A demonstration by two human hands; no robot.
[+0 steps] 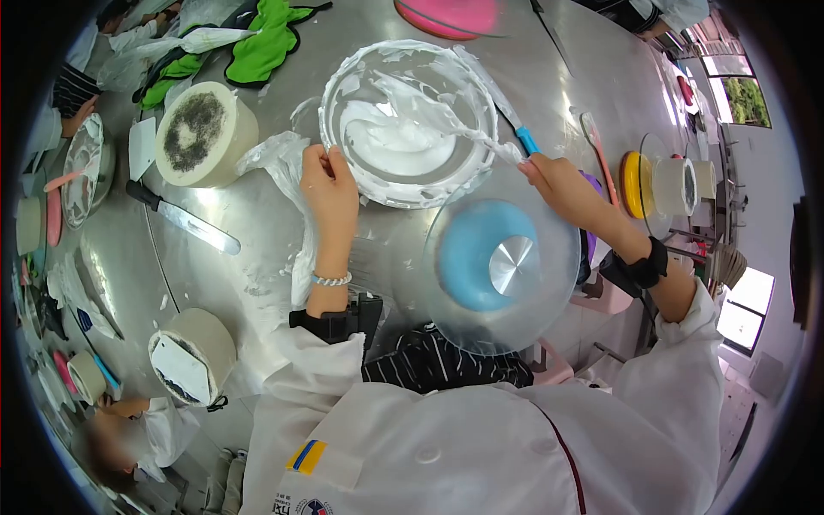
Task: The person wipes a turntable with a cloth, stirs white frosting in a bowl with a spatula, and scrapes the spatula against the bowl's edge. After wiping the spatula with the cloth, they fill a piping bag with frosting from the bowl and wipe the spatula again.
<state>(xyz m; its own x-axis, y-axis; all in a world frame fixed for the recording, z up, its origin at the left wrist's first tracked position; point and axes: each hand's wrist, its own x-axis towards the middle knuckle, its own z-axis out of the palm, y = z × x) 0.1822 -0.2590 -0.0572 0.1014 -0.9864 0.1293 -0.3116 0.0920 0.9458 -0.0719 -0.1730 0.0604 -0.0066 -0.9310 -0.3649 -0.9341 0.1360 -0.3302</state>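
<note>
Head view of a steel worktable [257, 249]. The left hand [326, 184] was closed on the near rim of the clear bowl [403, 120], thumb and fingers pinching the edge, apparently to steady it while it was scraped. The right hand [558, 184] was curled around the blue handle of a spatula [481, 103], whose white blade lay across the bowl's inside wall, coated in white cream [395, 146]. The bowl stood at the centre of the table, just beyond a clear turntable [502, 266] with a blue base, kept close before the person. A knife [184, 221] and a round cake dummy [206, 133] lay to the left, well apart. Part of the handle was hidden inside the right fist; the plastic sheet [275, 159] beside the left hand was crumpled and hard to read; another person at the lower left was blurred and cut off by the lens edge
</note>
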